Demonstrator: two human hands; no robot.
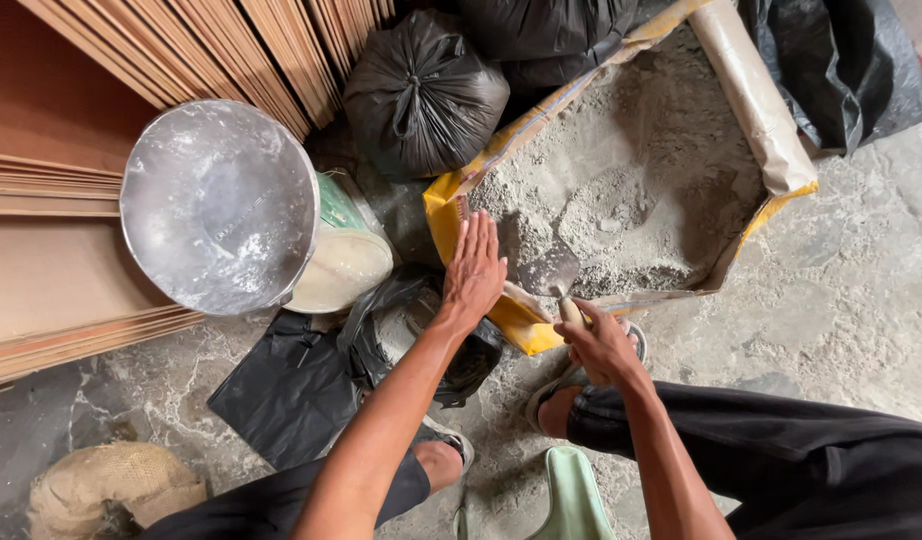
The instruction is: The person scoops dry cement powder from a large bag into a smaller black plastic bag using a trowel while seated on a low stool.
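My right hand [599, 345] grips the handle of a metal trowel [548, 270] whose blade digs into grey cement powder [631, 200] inside an open yellow-lined sack [443, 210]. My left hand [473, 268] is flat with fingers together, resting on the sack's near left edge beside the trowel blade. Just below my left hand lies an open black plastic bag [421, 335] with some grey powder inside.
A large round metal basin [219, 205] leans on stacked wooden boards [51, 180] at left, over a white bucket [346, 262]. Tied black bags [423, 92] sit behind the sack. A woven sack [111, 485] lies bottom left. My sandalled feet [561, 385] stand on the stone floor.
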